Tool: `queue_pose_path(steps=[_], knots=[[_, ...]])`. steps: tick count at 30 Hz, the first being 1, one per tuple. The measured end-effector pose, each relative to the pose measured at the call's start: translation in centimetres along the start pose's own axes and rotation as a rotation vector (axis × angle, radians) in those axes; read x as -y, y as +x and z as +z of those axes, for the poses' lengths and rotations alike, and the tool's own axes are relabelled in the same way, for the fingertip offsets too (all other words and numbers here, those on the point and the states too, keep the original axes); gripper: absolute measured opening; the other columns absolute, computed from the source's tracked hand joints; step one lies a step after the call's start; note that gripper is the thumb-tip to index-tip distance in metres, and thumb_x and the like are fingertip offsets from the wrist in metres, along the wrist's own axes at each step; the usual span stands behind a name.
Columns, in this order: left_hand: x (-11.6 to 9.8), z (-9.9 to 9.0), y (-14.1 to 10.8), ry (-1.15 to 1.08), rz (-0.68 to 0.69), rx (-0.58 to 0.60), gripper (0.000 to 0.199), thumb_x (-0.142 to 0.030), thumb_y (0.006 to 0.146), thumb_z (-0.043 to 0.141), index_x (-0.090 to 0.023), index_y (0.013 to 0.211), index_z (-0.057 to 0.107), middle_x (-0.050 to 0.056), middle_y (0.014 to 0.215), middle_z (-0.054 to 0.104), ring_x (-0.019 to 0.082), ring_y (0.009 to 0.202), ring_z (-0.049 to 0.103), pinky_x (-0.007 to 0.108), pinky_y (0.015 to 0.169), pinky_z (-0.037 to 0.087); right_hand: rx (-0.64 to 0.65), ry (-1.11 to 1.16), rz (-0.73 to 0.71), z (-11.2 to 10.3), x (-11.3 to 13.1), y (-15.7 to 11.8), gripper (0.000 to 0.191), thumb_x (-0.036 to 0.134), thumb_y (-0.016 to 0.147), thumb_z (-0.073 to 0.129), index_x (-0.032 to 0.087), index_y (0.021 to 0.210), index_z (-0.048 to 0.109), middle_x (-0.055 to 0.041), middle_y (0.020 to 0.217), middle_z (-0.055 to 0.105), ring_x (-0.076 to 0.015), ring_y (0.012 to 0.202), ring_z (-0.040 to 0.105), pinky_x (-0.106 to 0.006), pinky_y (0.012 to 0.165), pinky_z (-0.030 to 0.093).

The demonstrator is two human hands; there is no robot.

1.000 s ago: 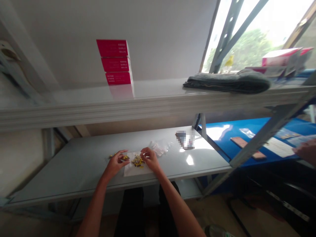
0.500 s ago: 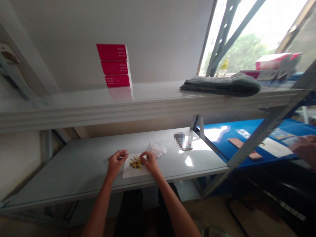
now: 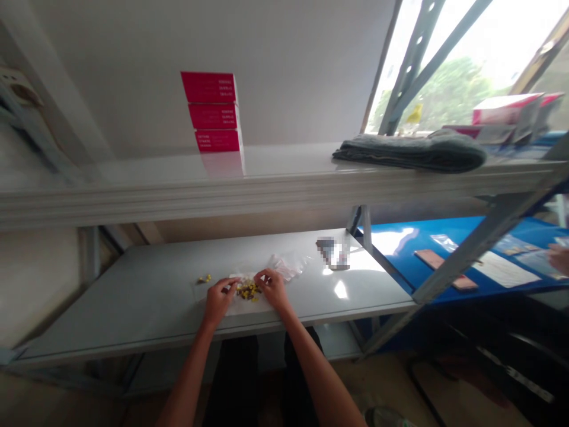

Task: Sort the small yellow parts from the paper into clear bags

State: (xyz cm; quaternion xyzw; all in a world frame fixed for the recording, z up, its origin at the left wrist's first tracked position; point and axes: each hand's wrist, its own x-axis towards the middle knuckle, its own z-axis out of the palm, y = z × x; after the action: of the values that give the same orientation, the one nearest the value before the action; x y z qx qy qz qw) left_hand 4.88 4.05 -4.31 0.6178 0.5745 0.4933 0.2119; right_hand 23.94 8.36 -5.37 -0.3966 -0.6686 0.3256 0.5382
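Note:
Small yellow and dark pieces (image 3: 249,290) lie heaped on a white sheet (image 3: 243,308) near the front of the grey shelf table. At the heap's left edge is my left hand (image 3: 217,301), thumb and fingertips pinched together. My right hand (image 3: 272,289) pinches at the heap's right side, its fingertips touching or just above the pieces. Whatever either pinch holds is too small to make out. A few more yellow and dark pieces (image 3: 204,279) sit apart, left of my left hand. Clear plastic bags (image 3: 288,267) lie just behind my right hand.
A blurred-out item (image 3: 333,254) lies at the table's right. Overhead, a shelf (image 3: 284,163) carries stacked red boxes (image 3: 213,112) and a folded grey cloth (image 3: 409,151). Beyond a metal post, a blue table (image 3: 391,237) holds a pink phone (image 3: 444,270); another person's hand (image 3: 559,258) is there.
My left hand has moved right, from beside the sheet to the heap's edge, uncovering the few pieces at left. My right hand stays at the heap. The view has shifted slightly.

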Motion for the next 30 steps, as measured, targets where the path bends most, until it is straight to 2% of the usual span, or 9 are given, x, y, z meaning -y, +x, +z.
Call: queue_pose_path(steps=[5,11,16,19,24,30], knots=[[0.1,0.4,-0.6,0.011,0.025,-0.005,0.031,-0.043,0.083,0.060,-0.021,0.094,0.078,0.010,0.105,0.077,0.026,0.099,0.070,0.033,0.075,0.056,0.006,-0.039,-0.004,0.1,-0.2,-0.1,0.014,0.021,0.078,0.058,0.018,0.076,0.072,-0.0025,0.073,0.069,-0.0148,0.065,0.055,-0.025,0.064,0.042],[0.2,0.0,-0.8,-0.046,0.019,0.031,0.035,-0.043,0.085,0.059,-0.021,0.106,0.076,0.009,0.114,0.075,0.025,0.100,0.069,0.033,0.077,0.057,-0.008,0.002,0.014,0.1,-0.2,0.0,0.016,0.027,0.081,0.059,0.018,0.076,0.071,-0.0019,0.071,0.068,-0.0141,0.062,0.055,-0.025,0.061,0.043],[-0.5,-0.5,-1.1,-0.198,-0.018,0.088,0.046,-0.043,0.086,0.060,-0.018,0.123,0.069,0.011,0.122,0.072,0.028,0.115,0.065,0.037,0.094,0.054,-0.056,0.079,0.066,0.3,-0.8,0.0,0.017,0.032,0.082,0.060,0.017,0.080,0.069,-0.0028,0.073,0.069,-0.0145,0.062,0.058,-0.025,0.060,0.046],[-0.8,-0.6,-1.2,-0.277,-0.060,0.097,0.051,-0.044,0.085,0.062,-0.015,0.128,0.065,0.013,0.119,0.073,0.029,0.115,0.066,0.039,0.095,0.053,-0.052,0.185,0.086,0.5,-1.1,0.0,0.017,0.033,0.082,0.061,0.017,0.080,0.066,-0.0020,0.070,0.067,-0.0151,0.061,0.061,-0.025,0.059,0.047],[-0.6,-0.5,-1.3,-0.333,-0.064,0.073,0.050,-0.045,0.084,0.065,-0.016,0.125,0.067,0.013,0.114,0.074,0.028,0.108,0.069,0.038,0.091,0.055,-0.029,0.312,0.130,0.6,-0.9,-0.1,0.017,0.035,0.082,0.060,0.018,0.083,0.062,-0.0027,0.070,0.068,-0.0158,0.055,0.063,-0.025,0.052,0.048],[0.1,-0.1,-1.0,-0.265,-0.068,-0.007,0.045,-0.047,0.082,0.067,-0.017,0.115,0.072,0.012,0.116,0.074,0.028,0.109,0.068,0.038,0.090,0.056,0.062,0.279,0.091,0.5,-0.7,-0.2,0.013,0.027,0.079,0.060,0.017,0.080,0.066,-0.0030,0.067,0.068,-0.0167,0.058,0.065,-0.024,0.052,0.048]])
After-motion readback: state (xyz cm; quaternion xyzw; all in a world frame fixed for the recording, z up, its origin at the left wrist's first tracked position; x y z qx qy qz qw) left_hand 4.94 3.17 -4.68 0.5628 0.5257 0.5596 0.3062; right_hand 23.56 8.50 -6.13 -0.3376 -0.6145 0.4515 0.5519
